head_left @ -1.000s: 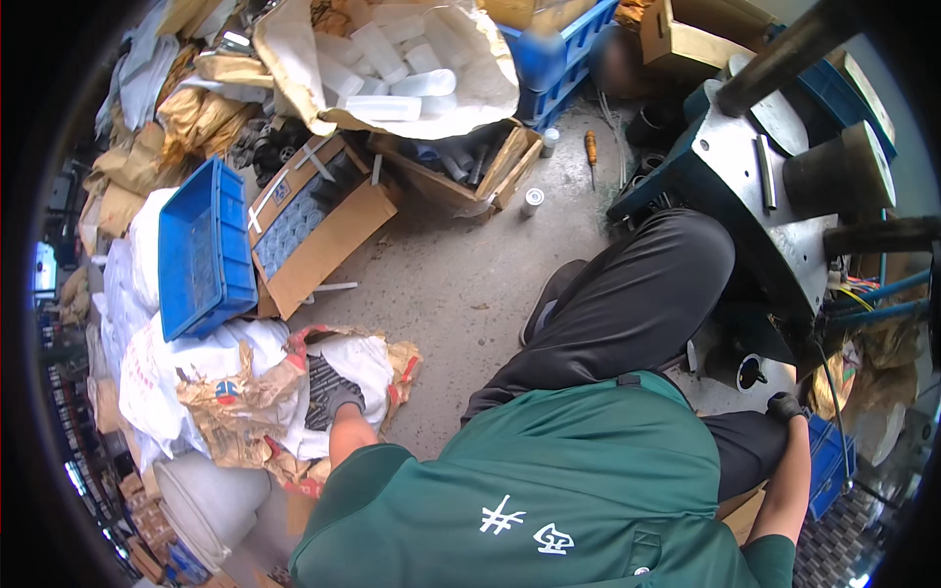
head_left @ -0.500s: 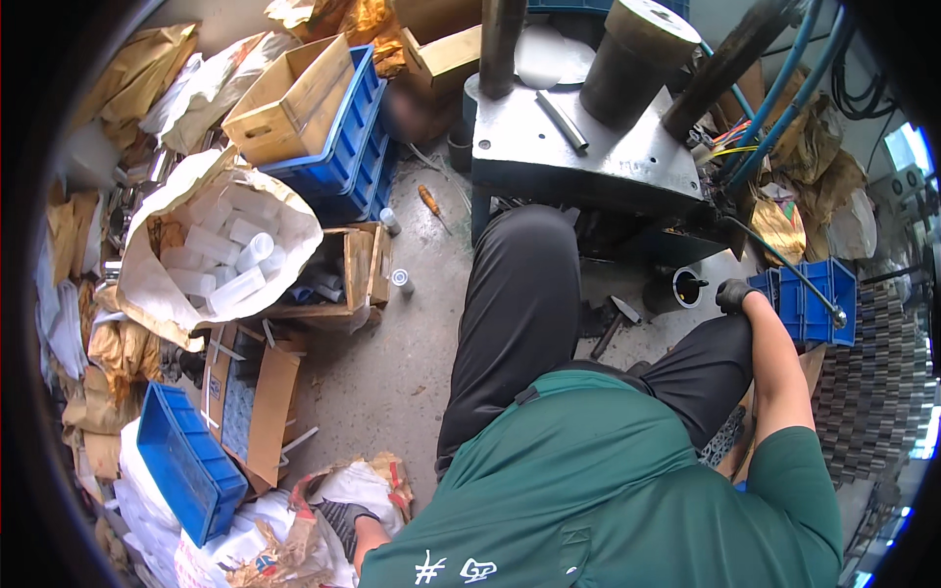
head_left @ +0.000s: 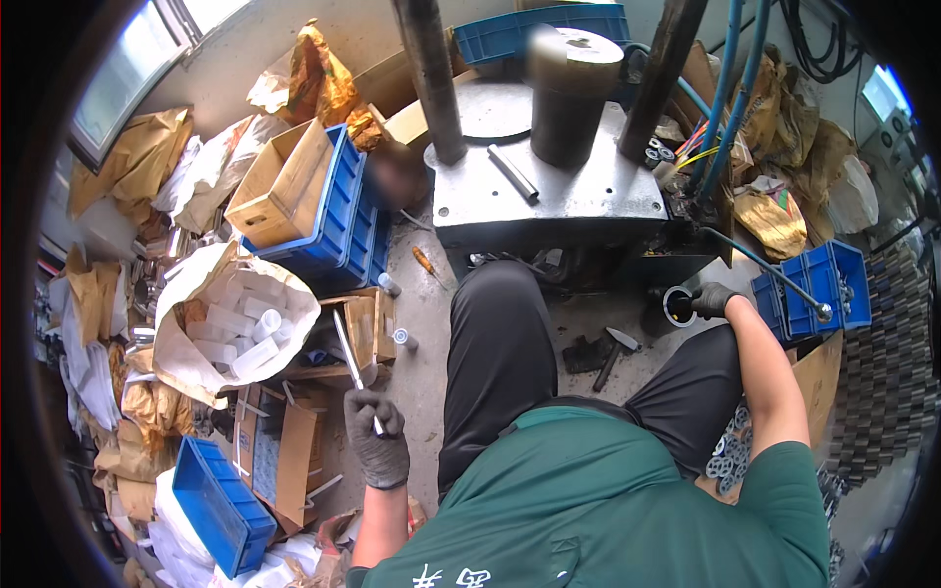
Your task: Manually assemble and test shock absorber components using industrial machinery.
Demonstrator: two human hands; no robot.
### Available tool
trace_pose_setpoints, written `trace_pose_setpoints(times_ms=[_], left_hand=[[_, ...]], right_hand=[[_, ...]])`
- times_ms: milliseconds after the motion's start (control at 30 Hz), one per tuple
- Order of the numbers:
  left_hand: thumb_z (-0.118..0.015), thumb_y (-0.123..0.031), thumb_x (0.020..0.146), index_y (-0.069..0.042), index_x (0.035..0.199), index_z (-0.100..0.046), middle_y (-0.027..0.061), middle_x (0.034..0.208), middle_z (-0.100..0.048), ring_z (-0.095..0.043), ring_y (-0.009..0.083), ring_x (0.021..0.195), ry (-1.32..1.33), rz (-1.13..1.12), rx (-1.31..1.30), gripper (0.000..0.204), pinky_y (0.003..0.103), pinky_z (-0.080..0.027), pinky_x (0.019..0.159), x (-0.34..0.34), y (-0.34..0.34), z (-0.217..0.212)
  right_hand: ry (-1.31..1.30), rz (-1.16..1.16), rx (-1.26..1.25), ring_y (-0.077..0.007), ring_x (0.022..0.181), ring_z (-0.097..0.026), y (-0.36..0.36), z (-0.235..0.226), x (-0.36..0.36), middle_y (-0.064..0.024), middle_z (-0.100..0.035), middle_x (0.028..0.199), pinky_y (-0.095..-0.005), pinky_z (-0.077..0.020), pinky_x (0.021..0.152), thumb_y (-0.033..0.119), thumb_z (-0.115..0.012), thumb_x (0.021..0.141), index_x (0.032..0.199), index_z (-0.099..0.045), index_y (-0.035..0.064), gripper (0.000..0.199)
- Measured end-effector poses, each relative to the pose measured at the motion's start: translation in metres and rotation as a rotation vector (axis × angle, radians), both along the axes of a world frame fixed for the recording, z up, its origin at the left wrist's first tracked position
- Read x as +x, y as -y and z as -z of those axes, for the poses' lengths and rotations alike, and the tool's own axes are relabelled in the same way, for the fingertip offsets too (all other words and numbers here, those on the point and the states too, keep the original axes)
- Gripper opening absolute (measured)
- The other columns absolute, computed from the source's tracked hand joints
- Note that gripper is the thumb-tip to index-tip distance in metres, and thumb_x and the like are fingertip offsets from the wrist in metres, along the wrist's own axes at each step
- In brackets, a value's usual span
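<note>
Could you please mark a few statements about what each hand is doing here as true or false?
1. The left hand holds a thin white rod. True.
2. The right hand rests on the blue bin. False: it grips a dark ring on the floor beside the bin.
3. Both hands wear dark gloves. True.
4. The paper sack at the left is full of orange tools. False: it holds white tubes.
5. A hammer lies on the floor between the knees. True.
6. The cardboard box sits on the press table. False: it sits in a blue crate left of the press.
</note>
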State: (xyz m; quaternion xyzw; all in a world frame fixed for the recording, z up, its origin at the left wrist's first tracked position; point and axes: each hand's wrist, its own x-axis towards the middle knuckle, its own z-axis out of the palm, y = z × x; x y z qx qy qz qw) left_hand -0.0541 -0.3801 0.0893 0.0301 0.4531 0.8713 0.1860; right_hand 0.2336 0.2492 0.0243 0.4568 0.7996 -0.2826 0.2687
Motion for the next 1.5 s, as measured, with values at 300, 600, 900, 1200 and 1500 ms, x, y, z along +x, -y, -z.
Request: trace_pose_setpoints(times_ms=[300,600,900,1200,1500], left_hand=[[-0.073,-0.013,0.085,-0.01,0.111,-0.062,0.0119,0.084,-0.062,-0.063,0.0285,0.063,-1.586,0.321,-0.243,0.029,0.041,-0.052,0.059,-0.011,-0.276,-0.082],[-0.068,-0.039,0.095,-0.007,0.115,-0.065,0.0199,0.102,-0.073,-0.074,0.0362,0.094,-1.499,0.544,-1.161,0.038,0.051,-0.058,0.081,-0.003,-0.437,-0.044],[-0.064,-0.032,0.101,-0.005,0.135,-0.059,0.0198,0.111,-0.075,-0.072,0.0399,0.106,-1.408,0.757,-1.037,0.044,0.05,-0.053,0.097,-0.037,-0.422,-0.031],[-0.07,-0.006,0.098,-0.001,0.12,-0.068,0.006,0.1,-0.072,-0.067,0.0118,0.089,-0.953,0.137,-0.601,0.023,0.028,-0.056,0.079,-0.171,-0.239,0.006],[-0.07,-0.033,0.095,-0.015,0.132,-0.067,0.0222,0.134,-0.065,-0.069,0.0385,0.115,-0.84,-0.004,-1.879,0.042,0.051,-0.055,0.096,-0.216,-0.055,0.276]], right_hand=[[-0.06,0.065,-0.041,-0.0211,0.07,-0.073,-0.015,0.001,0.03,-0.0117,-0.078,0.087,-0.036,-0.0603,0.068,0.023,-0.064,0.088,0.111,-0.081,0.0053,0.033],[-0.035,-0.002,-0.037,-0.0222,0.07,-0.073,-0.015,0.01,0.033,-0.0111,-0.078,0.086,-0.0382,-0.058,0.07,0.022,-0.06,0.088,0.107,-0.081,0.0057,0.032],[-0.051,-0.026,-0.118,-0.0204,0.077,-0.074,-0.017,0.009,0.011,-0.0129,-0.078,0.091,-0.0363,-0.0593,0.075,0.026,-0.066,0.087,0.116,-0.078,0.0036,0.038],[-0.203,0.122,-0.204,-0.019,0.073,-0.07,-0.013,0.007,0.022,-0.0115,-0.075,0.087,-0.0324,-0.0559,0.067,0.017,-0.061,0.094,0.112,-0.073,-0.0024,0.029],[-0.302,0.209,-0.239,-0.0191,0.07,-0.07,-0.029,0.02,0.02,-0.0117,-0.074,0.086,-0.0318,-0.0542,0.063,0.016,-0.061,0.095,0.109,-0.071,-0.0016,0.025]])
